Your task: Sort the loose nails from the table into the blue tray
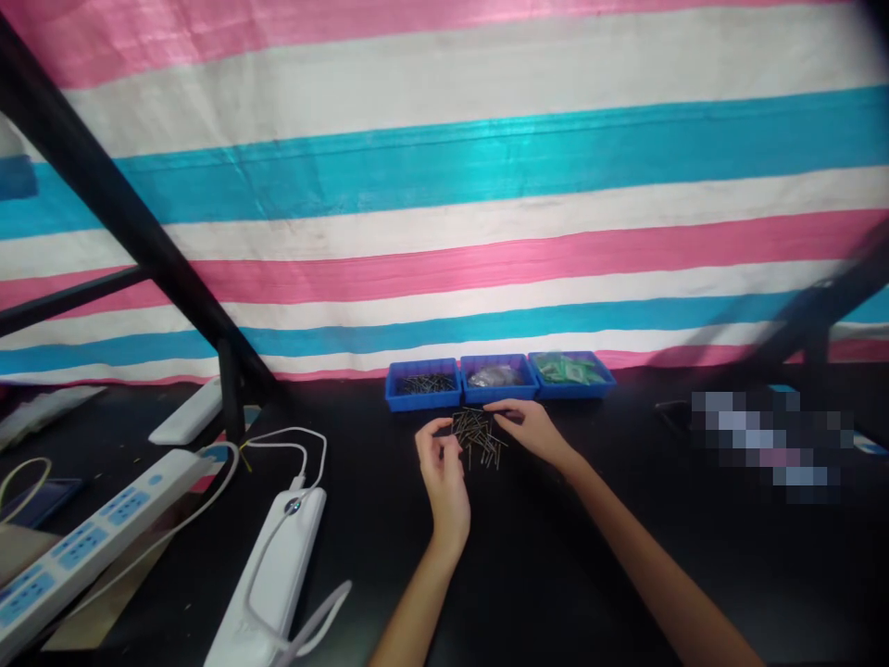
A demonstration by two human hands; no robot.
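A loose pile of thin metal pins that look like nails or long screws (479, 434) lies on the black table. My left hand (443, 472) is at the left side of this pile, its fingers bent and apart, the fingertips close to the metal. From the right, my right hand (532, 428) reaches to the upper edge of the pile with index finger stretched out and thumb apart. Neither hand visibly grips a piece. Just behind the pile stands a blue tray (423, 400) with more dark metal pieces in it.
Alongside are a blue tray (500, 393) holding a clear plastic bag and another blue tray (580, 389) with green-and-white packets. To the left lie a white power strip (97, 547) and a white power bank (278, 565) with cables. A striped sheet (444, 167) hangs behind.
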